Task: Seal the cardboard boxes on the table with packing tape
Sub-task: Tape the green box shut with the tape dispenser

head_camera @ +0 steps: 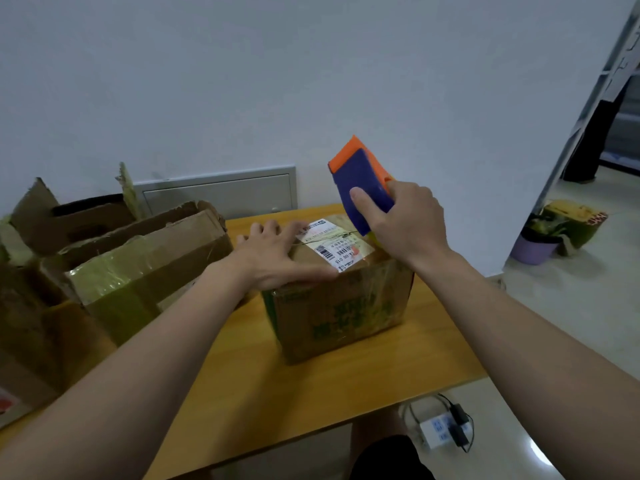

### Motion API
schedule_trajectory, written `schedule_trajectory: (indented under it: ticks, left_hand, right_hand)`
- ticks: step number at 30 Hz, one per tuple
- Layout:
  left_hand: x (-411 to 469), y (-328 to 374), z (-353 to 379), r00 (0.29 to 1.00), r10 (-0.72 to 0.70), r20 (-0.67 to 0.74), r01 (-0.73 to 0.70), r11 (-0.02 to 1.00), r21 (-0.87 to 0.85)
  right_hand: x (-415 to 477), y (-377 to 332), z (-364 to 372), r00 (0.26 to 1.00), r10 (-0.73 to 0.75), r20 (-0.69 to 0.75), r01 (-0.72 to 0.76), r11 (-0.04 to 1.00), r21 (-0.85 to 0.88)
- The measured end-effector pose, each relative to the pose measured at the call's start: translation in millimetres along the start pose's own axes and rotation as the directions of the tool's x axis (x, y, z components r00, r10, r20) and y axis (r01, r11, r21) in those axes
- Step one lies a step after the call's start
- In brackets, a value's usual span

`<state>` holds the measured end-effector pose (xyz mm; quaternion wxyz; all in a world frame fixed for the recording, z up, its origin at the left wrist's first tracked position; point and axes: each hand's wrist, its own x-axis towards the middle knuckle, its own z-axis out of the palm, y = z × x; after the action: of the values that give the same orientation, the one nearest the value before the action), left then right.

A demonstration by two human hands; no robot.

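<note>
A small cardboard box with green print and a white shipping label stands closed on the wooden table. My left hand presses flat on its top, fingers spread over the flaps. My right hand grips a blue and orange tape dispenser, held tilted over the box's far right top edge. The dispenser's lower end sits close to the box top; the tape roll is mostly hidden behind my hand.
Larger open cardboard boxes with torn flaps and old tape crowd the table's left side. A power strip with a plugged adapter lies on the floor under the table's right edge. A purple pot and a box sit on the floor far right.
</note>
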<state>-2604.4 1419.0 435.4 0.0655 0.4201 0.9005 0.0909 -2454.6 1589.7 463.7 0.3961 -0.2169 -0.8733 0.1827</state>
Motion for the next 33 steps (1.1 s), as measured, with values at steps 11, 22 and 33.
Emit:
schedule_trajectory:
  ticks: [11,22,33]
  left_hand:
    - [26,0,0,0.972,-0.222,-0.079,0.216,0.973,-0.082]
    - [6,19,20,0.91,-0.375,-0.178,0.279,0.869,-0.408]
    - [-18,35,23,0.985,0.134,-0.113,-0.108,0.971,0.212]
  right_hand:
    - [-3,-3,41,0.978,-0.201,-0.047,0.19,0.967,-0.172]
    - [-11,-7,43,0.97,-0.242,-0.013,0.23,0.937,-0.261]
    - [1,6,5,0.999,-0.018,-0.035,0.018,1.0,-0.008]
